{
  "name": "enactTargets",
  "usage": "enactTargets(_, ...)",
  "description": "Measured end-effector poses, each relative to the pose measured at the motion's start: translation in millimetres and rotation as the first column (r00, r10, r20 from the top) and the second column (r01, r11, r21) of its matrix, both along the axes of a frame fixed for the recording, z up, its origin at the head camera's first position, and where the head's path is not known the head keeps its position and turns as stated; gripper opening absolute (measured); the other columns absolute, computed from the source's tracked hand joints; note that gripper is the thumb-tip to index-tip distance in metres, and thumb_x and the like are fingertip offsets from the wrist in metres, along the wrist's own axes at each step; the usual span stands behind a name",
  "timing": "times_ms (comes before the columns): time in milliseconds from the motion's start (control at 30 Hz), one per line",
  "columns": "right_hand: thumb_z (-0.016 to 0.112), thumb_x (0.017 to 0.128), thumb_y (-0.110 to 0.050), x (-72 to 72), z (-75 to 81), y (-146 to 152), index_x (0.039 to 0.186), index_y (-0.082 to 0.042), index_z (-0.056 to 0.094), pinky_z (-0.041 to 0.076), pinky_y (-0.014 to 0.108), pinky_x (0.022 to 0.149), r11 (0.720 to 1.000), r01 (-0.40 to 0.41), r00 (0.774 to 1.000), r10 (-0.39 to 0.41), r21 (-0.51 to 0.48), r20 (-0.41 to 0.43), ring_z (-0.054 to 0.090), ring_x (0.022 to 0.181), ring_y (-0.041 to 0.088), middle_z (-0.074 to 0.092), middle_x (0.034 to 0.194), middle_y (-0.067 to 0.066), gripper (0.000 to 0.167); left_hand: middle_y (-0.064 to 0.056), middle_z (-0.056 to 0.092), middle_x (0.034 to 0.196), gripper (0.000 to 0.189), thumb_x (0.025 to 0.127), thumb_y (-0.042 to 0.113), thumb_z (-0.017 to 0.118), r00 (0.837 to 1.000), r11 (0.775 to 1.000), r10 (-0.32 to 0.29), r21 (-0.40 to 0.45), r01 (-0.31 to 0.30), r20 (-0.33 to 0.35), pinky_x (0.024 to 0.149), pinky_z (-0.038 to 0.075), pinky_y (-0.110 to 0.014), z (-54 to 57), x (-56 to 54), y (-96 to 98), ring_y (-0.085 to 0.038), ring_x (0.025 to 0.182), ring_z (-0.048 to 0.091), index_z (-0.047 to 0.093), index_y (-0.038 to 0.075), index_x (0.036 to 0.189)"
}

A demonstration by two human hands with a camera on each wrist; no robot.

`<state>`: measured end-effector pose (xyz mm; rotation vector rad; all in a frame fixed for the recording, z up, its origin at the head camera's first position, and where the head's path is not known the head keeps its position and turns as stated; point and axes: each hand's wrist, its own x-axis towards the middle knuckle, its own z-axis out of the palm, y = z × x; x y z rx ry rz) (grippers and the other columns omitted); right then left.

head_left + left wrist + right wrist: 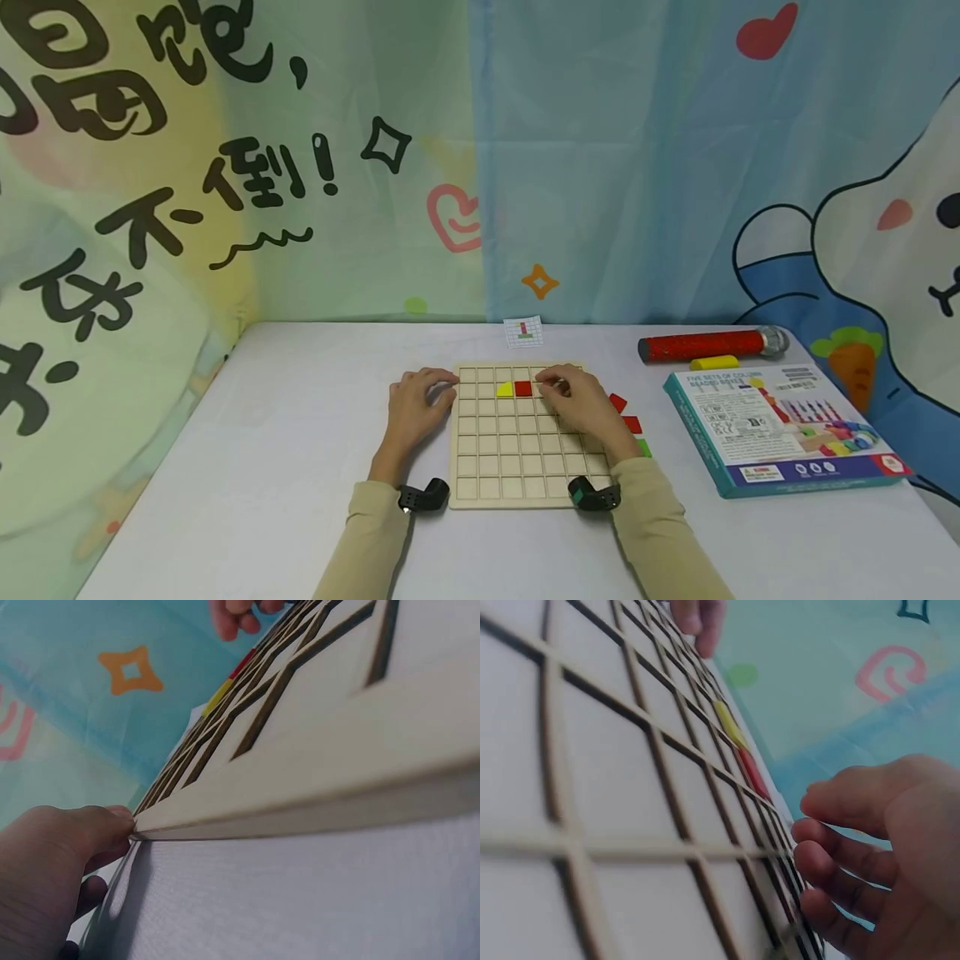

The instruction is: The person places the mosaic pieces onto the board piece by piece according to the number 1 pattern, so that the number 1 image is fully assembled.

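A pale wooden grid board (511,467) lies on the table between both hands. In its upper rows sit a yellow tile (505,390) with a slanted corner and, right beside it, a red square tile (522,388). My left hand (417,410) touches the board's upper left edge; the left wrist view shows its fingertips at the corner. Over the upper right of the board is my right hand (581,404), fingertips just right of the red tile. Its fingers are loosely bent, and the right wrist view shows nothing held between them.
Red tiles (632,425) and a green tile (644,447) lie right of the board, partly behind the right forearm. A small pattern card (522,332) is behind the board. Farther right are a boxed set (780,425), a red microphone-like cylinder (701,345) and a yellow cylinder (714,362).
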<state>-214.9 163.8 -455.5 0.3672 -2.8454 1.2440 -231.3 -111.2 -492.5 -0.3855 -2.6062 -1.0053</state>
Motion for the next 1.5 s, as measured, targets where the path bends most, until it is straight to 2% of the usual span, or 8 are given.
enactTargets(233, 0.057, 0.094, -0.017, 1.6, 3.3, 26.1, 0.116, -0.006, 0.061, 0.048, 0.042, 0.083, 0.999, 0.028, 1.000, -0.028, 0.024, 0.014, 0.059, 0.096, 0.027, 0.062, 0.110, 0.013, 0.026, 0.000, 0.069, 0.111, 0.016, 0.085, 0.023, 0.067, 1.000, 1.000, 0.018, -0.010, -0.018, 0.001, 0.080, 0.032, -0.042, -2.1, -0.4, -1.7, -0.025, 0.100, 0.057, 0.072, 0.022, 0.101)
enactTargets(467, 0.055, 0.093, -0.011, 3.0, 3.1, 51.6, 0.118, -0.004, 0.060, 0.046, 0.046, 0.086, 0.998, 0.040, 0.997, -0.043, 0.042, 0.067, 0.056, 0.102, 0.031, 0.059, 0.116, 0.017, 0.026, 0.000, 0.069, 0.112, 0.016, 0.084, 0.023, 0.067, 1.000, 1.000, 0.020, -0.010, -0.021, -0.012, 0.079, 0.032, -0.042, -5.6, -1.1, -3.3, -0.025, 0.100, 0.057, 0.072, 0.023, 0.100)
enactTargets(633, 0.055, 0.091, -0.008, 3.1, 5.0, 62.0, 0.120, -0.004, 0.059, 0.045, 0.048, 0.088, 0.993, 0.071, 0.992, -0.081, 0.099, 0.102, 0.055, 0.105, 0.033, 0.057, 0.118, 0.019, 0.030, 0.000, 0.069, 0.112, 0.017, 0.085, 0.023, 0.067, 1.000, 1.000, 0.016, -0.007, -0.016, -0.006, 0.080, 0.031, -0.041, -5.8, 0.0, -3.0, -0.025, 0.100, 0.057, 0.072, 0.023, 0.100)
enactTargets(833, 0.058, 0.087, -0.011, 3.6, 9.0, 70.4, 0.121, -0.004, 0.057, 0.041, 0.051, 0.095, 0.978, 0.075, 0.972, -0.115, 0.192, 0.204, 0.051, 0.107, 0.033, 0.053, 0.118, 0.021, 0.034, 0.000, 0.069, 0.111, 0.017, 0.084, 0.022, 0.067, 1.000, 1.000, 0.017, -0.006, -0.017, -0.014, 0.079, 0.032, -0.042, -2.9, 0.8, -1.1, -0.025, 0.100, 0.057, 0.072, 0.022, 0.100)
enactTargets(1100, 0.061, 0.085, -0.012, 4.7, 14.1, 73.7, 0.118, -0.001, 0.052, 0.043, 0.044, 0.085, 0.963, 0.143, 0.932, -0.209, 0.229, 0.297, 0.049, 0.095, 0.030, 0.053, 0.110, 0.021, 0.036, -0.001, 0.069, 0.113, 0.017, 0.086, 0.023, 0.066, 1.000, 1.000, 0.009, -0.011, -0.009, 0.008, 0.080, 0.032, -0.042, -0.5, -0.3, 0.9, -0.025, 0.101, 0.056, 0.072, 0.021, 0.102)
enactTargets(1267, 0.061, 0.086, -0.013, 6.0, 17.6, 72.6, 0.116, 0.003, 0.054, 0.043, 0.043, 0.084, 0.963, 0.151, 0.927, -0.217, 0.225, 0.305, 0.049, 0.093, 0.031, 0.055, 0.105, 0.021, 0.035, 0.000, 0.069, 0.112, 0.016, 0.086, 0.022, 0.067, 1.000, 1.000, 0.013, -0.013, -0.013, 0.000, 0.080, 0.032, -0.041, -1.3, -0.8, 0.6, -0.024, 0.100, 0.056, 0.072, 0.022, 0.101)
enactTargets(1367, 0.060, 0.088, -0.017, 6.9, 17.9, 71.7, 0.118, 0.002, 0.054, 0.043, 0.044, 0.086, 0.962, 0.162, 0.926, -0.225, 0.219, 0.302, 0.050, 0.095, 0.030, 0.056, 0.108, 0.020, 0.036, 0.000, 0.069, 0.112, 0.016, 0.086, 0.023, 0.067, 1.000, 1.000, 0.014, -0.012, -0.014, 0.002, 0.079, 0.031, -0.041, -1.3, -0.3, 0.5, -0.024, 0.100, 0.056, 0.072, 0.022, 0.101)
enactTargets(1500, 0.059, 0.090, -0.022, 6.4, 15.6, 71.1, 0.121, 0.000, 0.056, 0.043, 0.044, 0.088, 0.964, 0.167, 0.938, -0.220, 0.209, 0.267, 0.051, 0.097, 0.028, 0.058, 0.112, 0.020, 0.039, 0.000, 0.069, 0.113, 0.017, 0.086, 0.023, 0.067, 1.000, 1.000, 0.009, -0.007, -0.009, 0.009, 0.079, 0.031, -0.040, -1.5, -0.1, 1.0, -0.024, 0.101, 0.056, 0.071, 0.022, 0.102)
